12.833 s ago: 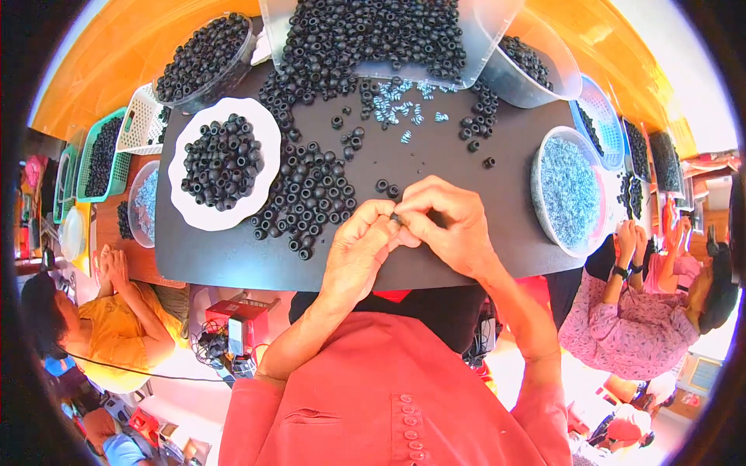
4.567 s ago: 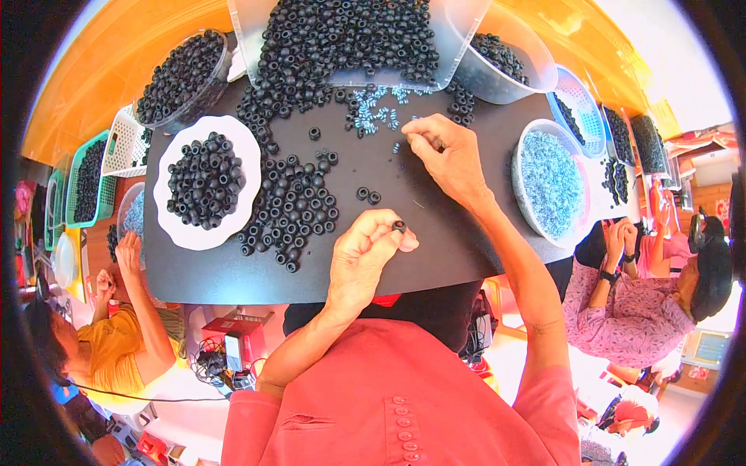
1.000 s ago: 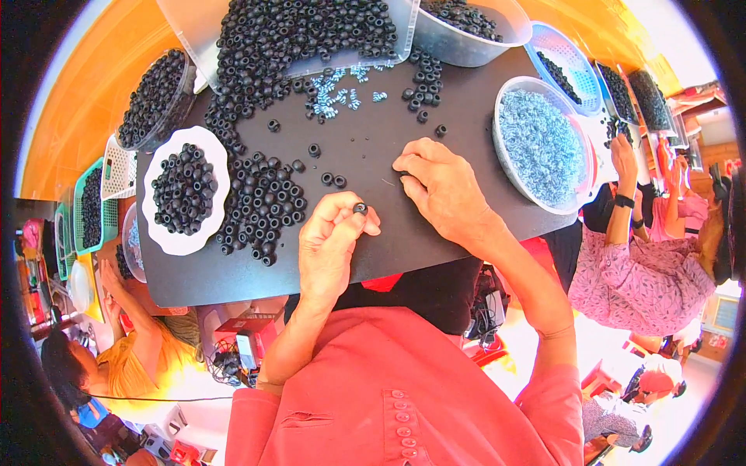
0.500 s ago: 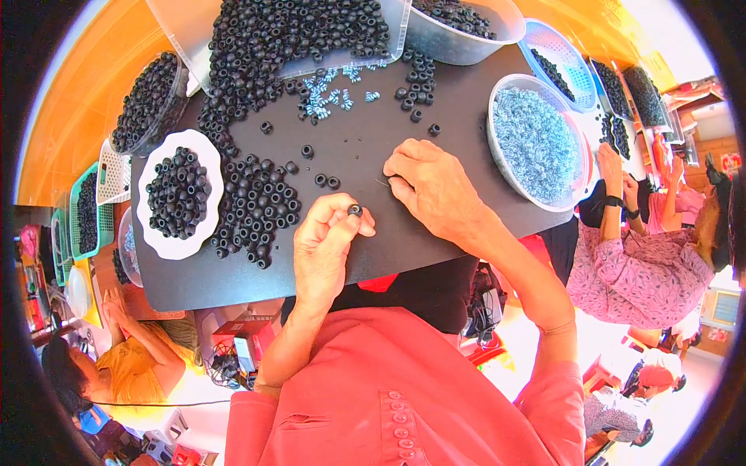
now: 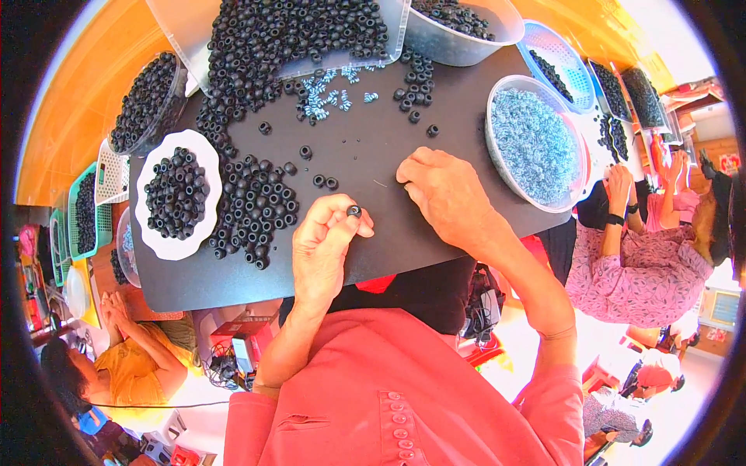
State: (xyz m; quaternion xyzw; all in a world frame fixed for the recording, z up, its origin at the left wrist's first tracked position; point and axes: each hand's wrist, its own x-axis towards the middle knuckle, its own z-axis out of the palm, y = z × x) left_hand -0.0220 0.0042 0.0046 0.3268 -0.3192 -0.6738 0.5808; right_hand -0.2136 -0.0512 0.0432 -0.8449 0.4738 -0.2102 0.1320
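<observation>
Just above the table's near edge, my left hand point(image 5: 326, 241) is closed, pinching a small round black part point(image 5: 354, 210) with a hole through it between thumb and forefinger. To its right, my right hand point(image 5: 443, 186) is low over the dark table point(image 5: 365, 155) with its fingers curled together; whatever is between the fingertips is hidden. A thin pale sliver point(image 5: 379, 184) shows between the two hands. Left of my left hand spreads a loose pile of the same black parts point(image 5: 256, 206). Several single ones lie ahead, including a pair point(image 5: 325, 182).
A white scalloped plate point(image 5: 155, 243) of black parts stands left. A clear bin point(image 5: 400, 35) spills black parts, with blue-striped pieces point(image 5: 315, 101) alongside. Right, a round tub point(image 5: 497, 147) holds bluish translucent pieces. Other people work at left point(image 5: 148, 357) and right point(image 5: 622, 272).
My right hand has shifted a little to the right, away from the thin sliver. My left hand keeps its pinch on the black part and has hardly moved.
</observation>
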